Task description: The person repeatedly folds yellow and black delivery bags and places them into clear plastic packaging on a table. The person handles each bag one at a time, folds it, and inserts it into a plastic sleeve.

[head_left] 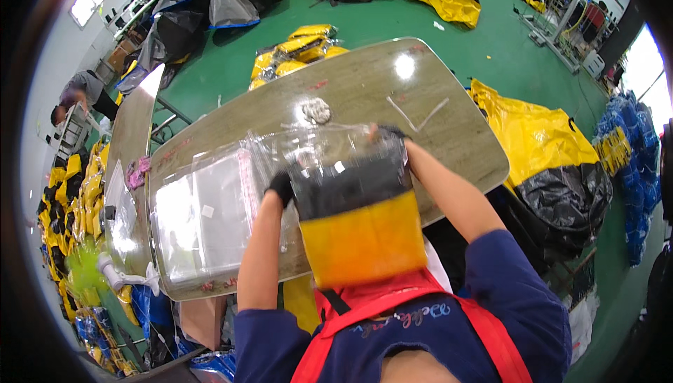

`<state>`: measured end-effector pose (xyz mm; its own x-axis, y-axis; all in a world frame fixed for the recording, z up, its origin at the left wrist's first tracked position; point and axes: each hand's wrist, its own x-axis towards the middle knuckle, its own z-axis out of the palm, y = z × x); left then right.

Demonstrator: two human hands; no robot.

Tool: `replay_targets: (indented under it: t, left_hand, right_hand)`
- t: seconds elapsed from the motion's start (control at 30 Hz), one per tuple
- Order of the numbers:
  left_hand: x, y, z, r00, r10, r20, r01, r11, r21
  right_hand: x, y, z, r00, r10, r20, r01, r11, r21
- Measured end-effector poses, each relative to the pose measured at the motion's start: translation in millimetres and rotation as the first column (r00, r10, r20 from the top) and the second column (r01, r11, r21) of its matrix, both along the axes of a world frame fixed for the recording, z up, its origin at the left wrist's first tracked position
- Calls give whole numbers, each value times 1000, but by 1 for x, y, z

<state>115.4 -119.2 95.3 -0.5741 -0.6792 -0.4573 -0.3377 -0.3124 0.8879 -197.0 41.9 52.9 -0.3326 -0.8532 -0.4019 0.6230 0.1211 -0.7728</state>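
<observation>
A folded black-and-yellow sheet in a clear plastic bag (354,204) is held up over the table's near edge, against my red apron. My left hand (280,187), in a black glove, grips the bag's left side, its fingers partly behind the plastic. At the upper right corner, my right hand (391,134), with a dark glove that leaves some fingertips bare, is closed on the bag's clear top part. Clear flat plastic bags (210,211) lie on the table to the left of the package.
The wood-pattern table (364,67) carries a white bundle (316,110) and a bent white strip (419,114). Wrapped yellow packages (298,52) lie beyond it. A large yellow-and-black pile (536,148) sits at right. Another person (83,96) bends at far left.
</observation>
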Motion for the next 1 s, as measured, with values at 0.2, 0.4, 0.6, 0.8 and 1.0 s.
replay_targets:
  t: [0.2,0.4,0.6,0.8,1.0]
  left_hand:
    - [26,-26,17,900,-2,-436,144,945,292]
    - [-20,-17,27,981,-56,186,70,995,-69]
    - [-28,-22,1,962,-22,-271,31,999,30]
    - [-19,-8,3,948,38,-317,-124,958,-257]
    - [-14,-3,10,960,3,-280,-130,891,-436]
  right_hand:
    - [-3,7,83,705,-16,-709,161,977,138]
    - [36,-42,141,15,-116,-993,261,959,-108]
    - [101,-83,111,-75,163,-984,-240,955,176]
    - [134,-109,103,-441,136,-887,-319,900,297]
    - [95,-117,112,-288,186,-939,-71,974,215]
